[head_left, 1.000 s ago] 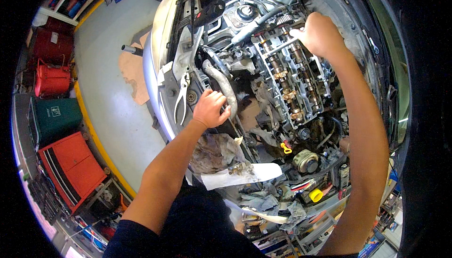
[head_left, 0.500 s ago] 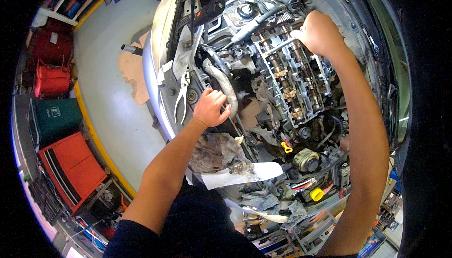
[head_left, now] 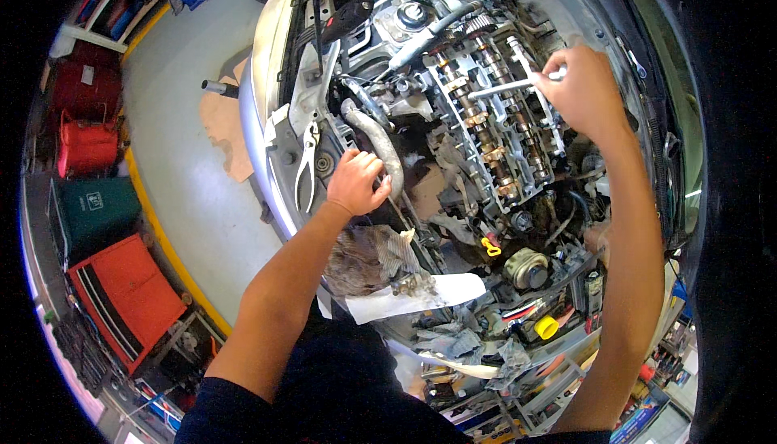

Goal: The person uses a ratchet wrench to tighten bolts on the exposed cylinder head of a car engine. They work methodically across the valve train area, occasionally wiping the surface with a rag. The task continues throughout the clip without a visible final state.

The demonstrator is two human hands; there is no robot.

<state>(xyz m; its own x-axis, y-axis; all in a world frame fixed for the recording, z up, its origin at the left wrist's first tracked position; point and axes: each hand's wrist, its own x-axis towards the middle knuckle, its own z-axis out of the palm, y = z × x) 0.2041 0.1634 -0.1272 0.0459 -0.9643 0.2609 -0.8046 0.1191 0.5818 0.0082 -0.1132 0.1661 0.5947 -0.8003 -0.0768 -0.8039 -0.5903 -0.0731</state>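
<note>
My right hand (head_left: 587, 92) is closed on the handle of a silver wrench (head_left: 508, 87). The wrench lies crosswise above the two camshafts (head_left: 488, 130), which sit in the uncovered cylinder head (head_left: 530, 193); its far end is over the left camshaft. My left hand (head_left: 356, 182) leans on the front edge of the engine bay with curled fingers, beside a grey hose (head_left: 378, 143). What those fingers grip, if anything, is hidden. Just left of that hand lie silver pliers (head_left: 307, 165) with their handles apart.
A dirty cloth (head_left: 372, 259) and white paper (head_left: 429, 297) lie on the near edge. A yellow dipstick handle (head_left: 490, 246) and a yellow cap (head_left: 547, 327) show nearby. A black prop rod (head_left: 316, 15) rises at the front. A red tool chest (head_left: 133, 298) stands left.
My right hand has moved nearer to me and to the right, and the wrench has swung with it over the camshafts. The left hand stays in nearly the same place.
</note>
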